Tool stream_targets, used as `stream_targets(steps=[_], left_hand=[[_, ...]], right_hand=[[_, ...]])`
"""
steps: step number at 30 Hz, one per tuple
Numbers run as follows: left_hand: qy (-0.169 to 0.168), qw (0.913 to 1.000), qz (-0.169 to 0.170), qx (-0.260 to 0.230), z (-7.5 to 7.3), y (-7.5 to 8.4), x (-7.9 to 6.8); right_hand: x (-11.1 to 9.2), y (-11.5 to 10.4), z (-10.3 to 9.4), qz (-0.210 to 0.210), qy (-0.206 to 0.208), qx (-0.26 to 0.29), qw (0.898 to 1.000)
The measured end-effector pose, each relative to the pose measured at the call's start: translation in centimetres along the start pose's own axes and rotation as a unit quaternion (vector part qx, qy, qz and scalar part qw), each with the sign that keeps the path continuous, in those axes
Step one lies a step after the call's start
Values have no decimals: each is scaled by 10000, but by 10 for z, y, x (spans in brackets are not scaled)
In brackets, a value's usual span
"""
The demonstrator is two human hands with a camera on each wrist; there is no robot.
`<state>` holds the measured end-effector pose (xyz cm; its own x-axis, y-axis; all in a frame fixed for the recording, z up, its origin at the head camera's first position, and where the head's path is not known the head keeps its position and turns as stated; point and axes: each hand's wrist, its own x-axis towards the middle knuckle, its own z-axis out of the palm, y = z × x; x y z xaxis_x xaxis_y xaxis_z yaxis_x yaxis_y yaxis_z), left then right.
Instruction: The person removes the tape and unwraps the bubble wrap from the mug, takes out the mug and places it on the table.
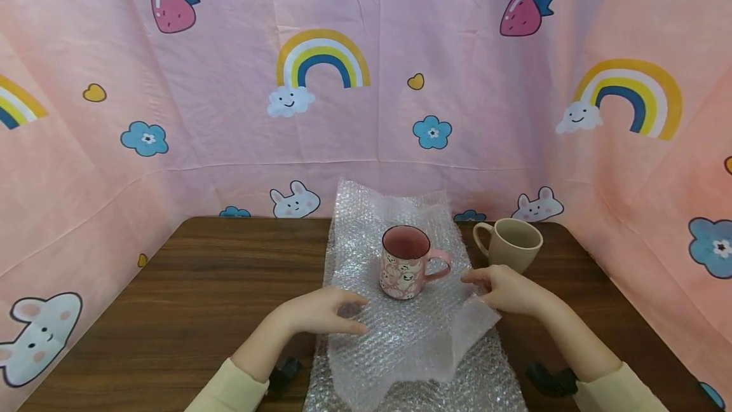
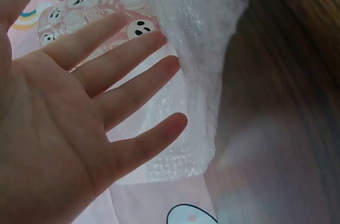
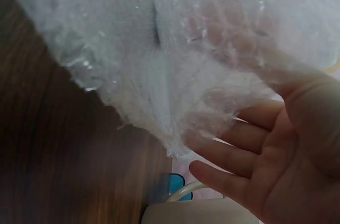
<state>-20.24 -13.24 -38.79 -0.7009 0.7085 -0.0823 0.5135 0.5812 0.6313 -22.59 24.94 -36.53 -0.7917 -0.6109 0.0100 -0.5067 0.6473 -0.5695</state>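
A pink mug (image 1: 403,262) with cartoon faces printed on it stands upright on a sheet of bubble wrap (image 1: 394,348), handle to the right. My left hand (image 1: 323,311) hovers at the wrap's left side, left of the mug. Its fingers are spread and extended in the left wrist view, with nothing held. On the other side, my right hand (image 1: 509,290) is at the wrap's right edge, where a corner is turned up beneath it. In the right wrist view, bubble wrap (image 3: 122,65) partly covers its thumb and fingertips, which stay apart.
A beige mug (image 1: 517,240) stands just behind my right hand, its handle to the left. More bubble wrap lies under the top sheet on the dark wooden table (image 1: 229,285). A pink patterned cloth (image 1: 229,81) hangs around the back and sides.
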Motion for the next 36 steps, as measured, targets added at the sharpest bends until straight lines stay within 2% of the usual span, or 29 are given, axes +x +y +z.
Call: stream_targets(steps=[7, 14, 19, 27, 36], left_hand=[[-108, 9997, -210, 42, 0, -1, 0], [-223, 9973, -342, 605, 5, -1, 0], [-384, 9952, -482, 766, 7, -2, -1], [-564, 9924, -716, 821, 9, 1, -1], [-682, 9892, -986, 845, 12, 8, -1]], right_hand=[[-3, 1, 6, 144, -418, -99, 9990], [-9, 2, 14, -21, -756, -276, 9968], [-10, 3, 19, -10, -1035, -231, 9944], [-8, 2, 27, 460, -1359, -158, 9895], [-8, 0, 28, 628, -1559, -478, 9846]])
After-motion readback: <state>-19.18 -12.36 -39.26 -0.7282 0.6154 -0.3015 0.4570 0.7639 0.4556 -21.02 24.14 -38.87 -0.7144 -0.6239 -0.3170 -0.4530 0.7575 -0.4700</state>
